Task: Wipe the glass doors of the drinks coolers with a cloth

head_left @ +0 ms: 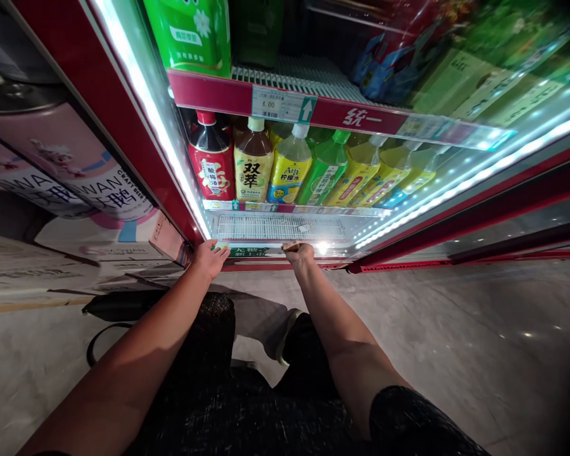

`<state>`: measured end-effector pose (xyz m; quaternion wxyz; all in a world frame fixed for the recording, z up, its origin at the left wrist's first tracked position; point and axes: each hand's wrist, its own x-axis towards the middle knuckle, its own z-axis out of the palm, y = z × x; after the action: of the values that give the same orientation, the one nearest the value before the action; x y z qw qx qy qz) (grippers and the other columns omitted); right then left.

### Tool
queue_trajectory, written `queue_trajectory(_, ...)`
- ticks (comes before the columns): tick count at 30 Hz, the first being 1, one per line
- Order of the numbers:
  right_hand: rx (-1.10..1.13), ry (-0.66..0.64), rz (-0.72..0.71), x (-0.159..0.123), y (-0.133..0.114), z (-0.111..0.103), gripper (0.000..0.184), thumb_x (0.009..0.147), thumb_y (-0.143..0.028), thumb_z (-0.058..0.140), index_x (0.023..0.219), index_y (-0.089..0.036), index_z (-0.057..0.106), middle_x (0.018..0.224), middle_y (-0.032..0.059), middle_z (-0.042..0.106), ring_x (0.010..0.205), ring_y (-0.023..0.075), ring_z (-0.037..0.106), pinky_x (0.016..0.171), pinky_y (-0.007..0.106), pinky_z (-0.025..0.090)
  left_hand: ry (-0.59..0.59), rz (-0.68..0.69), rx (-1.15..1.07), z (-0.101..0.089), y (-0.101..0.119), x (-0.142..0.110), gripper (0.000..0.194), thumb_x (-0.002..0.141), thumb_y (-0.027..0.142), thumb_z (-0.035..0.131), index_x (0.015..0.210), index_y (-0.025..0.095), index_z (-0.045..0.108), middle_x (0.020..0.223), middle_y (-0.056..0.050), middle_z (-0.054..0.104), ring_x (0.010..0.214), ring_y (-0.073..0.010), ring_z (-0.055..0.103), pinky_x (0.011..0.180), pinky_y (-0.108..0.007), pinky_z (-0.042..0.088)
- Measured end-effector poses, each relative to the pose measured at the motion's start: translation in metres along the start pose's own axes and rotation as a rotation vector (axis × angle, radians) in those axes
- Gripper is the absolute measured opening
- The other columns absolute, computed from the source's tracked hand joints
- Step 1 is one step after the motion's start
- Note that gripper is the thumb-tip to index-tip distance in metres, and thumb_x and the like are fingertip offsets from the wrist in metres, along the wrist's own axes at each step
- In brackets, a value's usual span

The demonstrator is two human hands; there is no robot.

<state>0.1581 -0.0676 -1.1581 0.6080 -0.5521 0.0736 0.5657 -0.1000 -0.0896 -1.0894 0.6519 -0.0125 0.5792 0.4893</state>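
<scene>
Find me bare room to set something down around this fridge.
The bottom wire rack, under the bottle row, is mostly bare, with a small pale scrap right of centre. The grey floor lies open to the right of your right arm. It's crowded along the bottle row and to the left, where cartons and a black bag sit.

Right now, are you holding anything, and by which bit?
My right hand seems to grip a small brown thing; which part, I can't tell. Left: nothing.
</scene>
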Motion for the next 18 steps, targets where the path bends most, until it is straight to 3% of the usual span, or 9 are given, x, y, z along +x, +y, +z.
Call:
queue_trajectory(7, -0.099, -0.096, -0.007, 0.006, 0.010, 0.001, 0.042, 0.097, -0.042, 0.065, 0.131, -0.018, 0.060, 0.132, 0.0094, 0.063, 0.113, 0.0231, 0.065, 0.096, 0.046, 0.058, 0.059, -0.025, -0.126, 0.004, 0.005, -0.004, 0.037, 0.088, 0.009, 0.051, 0.124, 0.016, 0.058, 0.154, -0.019, 0.045, 0.152, -0.0271, 0.039, 0.117, -0.035, 0.046)
queue_trajectory(13, -0.166, -0.143, -0.003, 0.010, 0.027, 0.003, 0.042, 0.097, -0.042, 0.065, 0.131, -0.018, 0.060, 0.132, 0.0094, 0.063, 0.113, 0.0230, 0.065, 0.096, 0.046, 0.058, 0.078, -0.037, -0.169, 0.004, 0.011, -0.001, 0.036, 0.083, 0.004, 0.052, 0.116, 0.016, 0.059, 0.141, -0.019, 0.055, 0.145, -0.0292, 0.048, 0.107, -0.039, 0.056)
queue_trajectory(18, -0.205, -0.235, -0.076, 0.010, 0.048, 0.003, 0.040, 0.098, -0.041, 0.064, 0.131, -0.018, 0.060, 0.132, 0.0092, 0.063, 0.113, 0.0228, 0.065, 0.096, 0.045, 0.059, 0.055, -0.036, -0.192, -0.002, 0.017, -0.003, 0.024, 0.086, 0.006, 0.052, 0.108, 0.013, 0.060, 0.129, -0.020, 0.060, 0.142, -0.0302, 0.051, 0.111, -0.041, 0.052)
